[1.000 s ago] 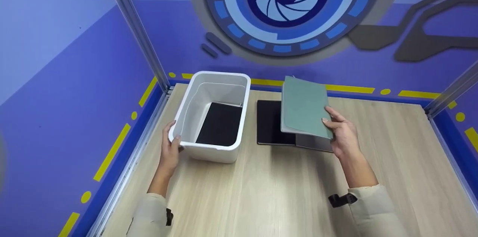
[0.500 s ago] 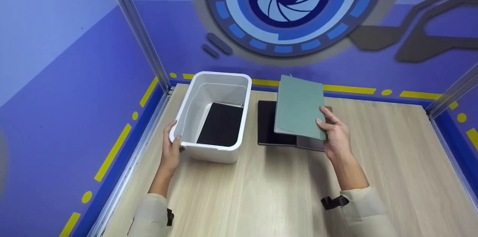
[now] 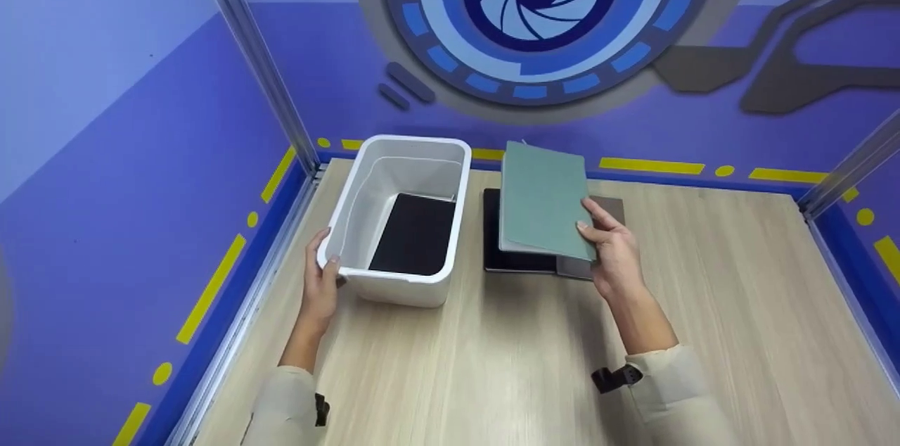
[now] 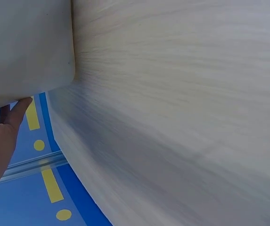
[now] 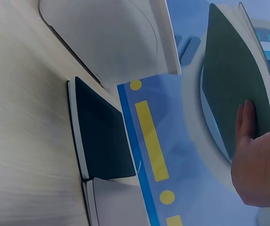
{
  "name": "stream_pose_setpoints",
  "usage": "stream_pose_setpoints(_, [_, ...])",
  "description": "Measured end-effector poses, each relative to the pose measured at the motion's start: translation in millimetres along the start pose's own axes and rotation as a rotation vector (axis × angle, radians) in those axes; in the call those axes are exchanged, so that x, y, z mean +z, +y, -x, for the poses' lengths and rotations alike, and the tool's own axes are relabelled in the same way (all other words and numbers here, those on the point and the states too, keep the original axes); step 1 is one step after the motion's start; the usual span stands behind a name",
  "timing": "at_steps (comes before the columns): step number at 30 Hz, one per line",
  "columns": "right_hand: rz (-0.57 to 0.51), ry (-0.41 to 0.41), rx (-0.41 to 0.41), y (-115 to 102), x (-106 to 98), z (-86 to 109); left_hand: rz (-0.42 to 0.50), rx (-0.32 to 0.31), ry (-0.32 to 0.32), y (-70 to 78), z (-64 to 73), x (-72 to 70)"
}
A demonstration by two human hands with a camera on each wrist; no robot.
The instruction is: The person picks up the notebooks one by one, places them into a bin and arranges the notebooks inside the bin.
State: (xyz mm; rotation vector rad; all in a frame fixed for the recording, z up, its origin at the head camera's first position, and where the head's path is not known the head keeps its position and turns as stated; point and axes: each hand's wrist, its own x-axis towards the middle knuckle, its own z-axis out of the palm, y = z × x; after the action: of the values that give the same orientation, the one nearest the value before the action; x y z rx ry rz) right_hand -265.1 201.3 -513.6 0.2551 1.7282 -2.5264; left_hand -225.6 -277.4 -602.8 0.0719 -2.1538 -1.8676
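My right hand pinches a green notebook by its right edge, thumb on the upper cover and fingers beneath, as the right wrist view shows. The notebook hangs in the air over the table, tilted. Below it lie a black notebook and a grey-brown notebook, side by side and partly covered from the head view. On the left, my left hand grips the near left corner of a white plastic bin. A black notebook lies flat on the bin's floor.
The wooden table meets a blue printed wall at the back. Metal profiles stand at the corners. The bin's raised rim lies between its inside and the notebooks on the table.
My right hand has carried the green notebook to the left, nearer the bin, uncovering more of the grey-brown notebook. The left hand and the bin have stayed in place.
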Motion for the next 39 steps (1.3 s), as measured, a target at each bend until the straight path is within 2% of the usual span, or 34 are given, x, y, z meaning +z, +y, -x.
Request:
stream_pose_setpoints(12, [-0.030, -0.036, 0.002, 3.4, 13.2, -2.4, 0.013, 0.043, 0.011, 1.6, -4.2, 3.1])
stream_pose_setpoints(21, [-0.003, -0.040, 0.009, 6.1, 27.2, -4.5, 0.013, -0.017, 0.016, 0.5, -1.7, 2.9])
stream_pose_setpoints(27, [-0.016, -0.039, 0.023, 7.1, 37.0, -4.8, 0.006, -0.004, 0.018, 0.9, -0.9, 3.3])
stream_pose_setpoints(34, [-0.018, -0.047, 0.041, 9.9, 50.2, -6.1, 0.000, -0.021, 0.018, 0.8, -0.2, 2.9])
stream_pose_setpoints(39, [-0.021, -0.064, 0.039, 10.7, 60.1, -7.3, -0.008, -0.004, 0.024, 0.1, -0.1, 3.5])
